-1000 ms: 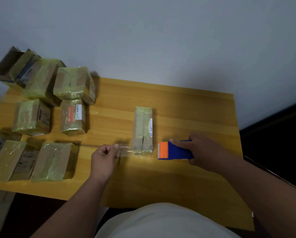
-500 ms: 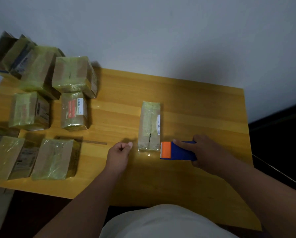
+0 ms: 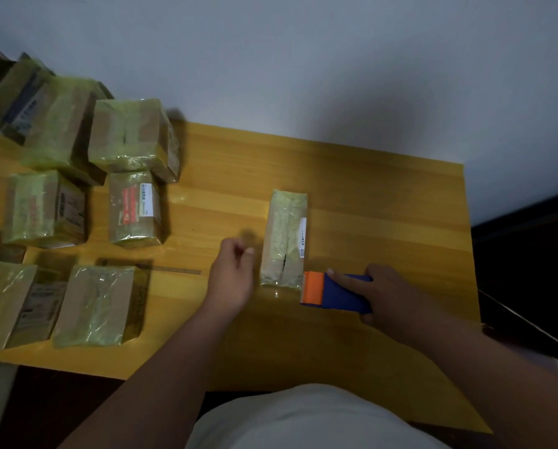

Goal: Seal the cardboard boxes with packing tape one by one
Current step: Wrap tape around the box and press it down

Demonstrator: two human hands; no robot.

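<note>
A narrow cardboard box (image 3: 285, 238) wrapped in clear tape lies in the middle of the wooden table (image 3: 384, 205), long side pointing away from me. My right hand (image 3: 397, 293) grips a blue tape dispenser (image 3: 339, 291), index finger stretched along its top. The dispenser's orange head touches the box's near right corner. My left hand (image 3: 234, 275) hovers just left of the box with its fingers curled. I see no tape between those fingers.
Several tape-wrapped cardboard boxes (image 3: 128, 137) crowd the table's left side, some stacked at the back corner, two (image 3: 96, 306) near the front edge. A thin strip (image 3: 177, 271) lies on the wood between them and my left hand. The wall stands right behind the table.
My left hand, which pinched a stretched length of tape a second ago, has moved right to the box's side, and the stretched tape is gone from sight. The dispenser has stayed by the box's near corner.
</note>
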